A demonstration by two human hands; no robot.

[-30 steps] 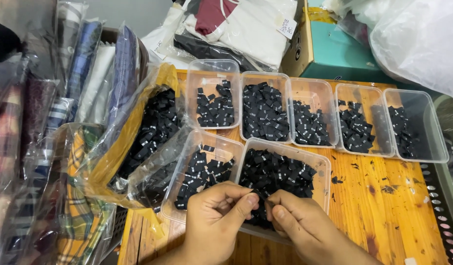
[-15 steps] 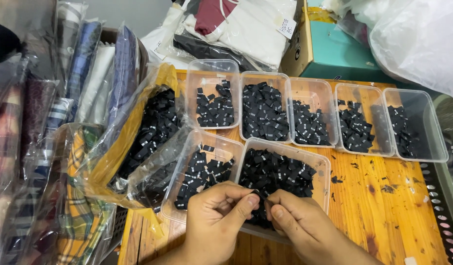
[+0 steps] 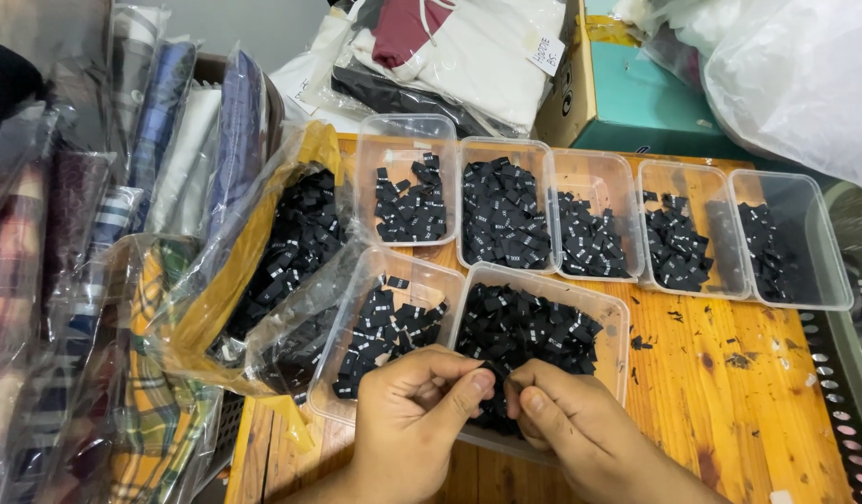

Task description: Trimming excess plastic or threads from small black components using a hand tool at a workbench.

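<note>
Head view: our left hand [image 3: 414, 420] and right hand [image 3: 563, 420], fingertips pinched shut, gripped one black label [image 3: 493, 371] over the tub [image 3: 617, 322] by the table's [image 3: 729, 420] near edge.

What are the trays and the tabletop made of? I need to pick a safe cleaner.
The trays look like thin clear plastic, glossy: the table shows through their walls. The tabletop looks like orange-stained wood, matte, with visible grain, plank seams and dark marks.
</note>
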